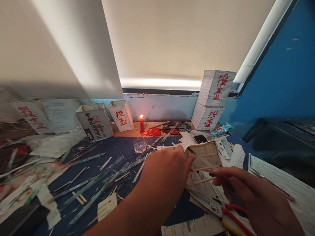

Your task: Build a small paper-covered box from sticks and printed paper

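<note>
My left hand (167,167) is closed on the near-left edge of a printed paper-covered panel (209,150) with thin wooden sticks (203,180) laid across its inner side. At the panel's right, my right hand (256,193) has thumb and forefinger pinched together. A stick end and a pale thin strip (201,159) both meet these fingertips, so which one is pinched is unclear. Below the panel lie opened scissors (214,206) with red and yellow handles, partly under my right hand. Printed paper pieces (194,226) surround them.
A lit red candle (141,124) stands at the back beside a clear glass dish (140,145). Paper boxes with red characters (120,116) line the wall, two stacked at right (214,95). Glue sticks (98,180), wood bits and scraps litter the dark blue tabletop (98,147).
</note>
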### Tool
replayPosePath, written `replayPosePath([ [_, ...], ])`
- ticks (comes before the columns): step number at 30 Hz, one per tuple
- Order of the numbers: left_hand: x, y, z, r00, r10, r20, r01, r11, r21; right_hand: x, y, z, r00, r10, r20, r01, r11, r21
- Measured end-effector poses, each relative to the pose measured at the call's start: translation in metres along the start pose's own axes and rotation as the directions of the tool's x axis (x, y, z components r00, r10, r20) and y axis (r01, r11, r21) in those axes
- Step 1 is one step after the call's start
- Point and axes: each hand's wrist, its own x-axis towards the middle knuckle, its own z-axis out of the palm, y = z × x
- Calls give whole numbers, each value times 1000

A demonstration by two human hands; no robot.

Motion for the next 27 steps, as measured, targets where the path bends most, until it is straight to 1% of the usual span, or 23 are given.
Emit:
replayPosePath([
  [2,0,0,0,1000,-3,-3,3,1000,-3,1,2,0,1000,-5,1,5,1000,-10],
  [7,2,1,0,1000,1,-4,-1,1000,-2,3,6,-2,998,-11,60,13,1000,-24],
  [14,1,1,-3,1000,-2,7,2,1000,-4,2,-2,1,997,-7,78,6,1000,4],
  [19,1,2,-4,1000,6,15,-6,1000,-9,7,-9,-2,999,32,33,-31,999,-33],
  [24,1,3,-6,1000,17,7,-17,1000,-1,16,-15,-9,1000,0,-21,-1,1000,-24],
  [27,0,3,-6,1000,13,-2,-13,1000,-1,14,-11,-16,1000,-1,-28,0,1000,-29],
])
